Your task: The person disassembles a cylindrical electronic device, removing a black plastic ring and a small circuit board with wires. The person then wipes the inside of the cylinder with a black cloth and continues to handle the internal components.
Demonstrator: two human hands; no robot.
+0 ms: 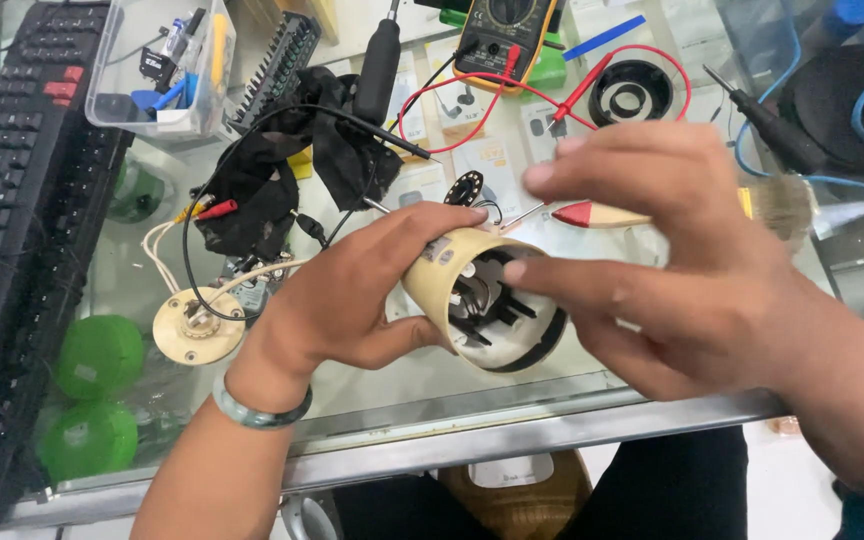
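Off to my far left a black computer keyboard point(12, 200) runs along the glass-topped workbench point(512, 420), and between it and my hands lies a round cream plastic base plate with white wires point(197, 325). My left hand point(352, 295) comes in from the lower left, a pale green bangle point(257, 405) on its wrist, and it is wrapped around the cream cylindrical plastic housing point(462, 290): thumb under the near side, fingers curled over the top, a firm closed grasp. The housing sits just above the bench between my two hands, close to the front edge. Its long axis runs from upper left to lower right, tilted so the open, dark-rimmed mouth faces my right hand and a little toward me; inside I can see dark ribs or slats, but not what lies deeper. My right hand point(672, 260) reaches in from the right, loosely spread, with two fingers laid across the open mouth and touching its rim. It grips nothing that I can see. So the left hand carries the housing and the right is the one at the opening. Just behind the right hand lies a red-tipped probe with a thin metal point point(592, 213). Further back sit a black cloth point(282, 170) and a yellow-cased multimeter with red leads point(507, 35).
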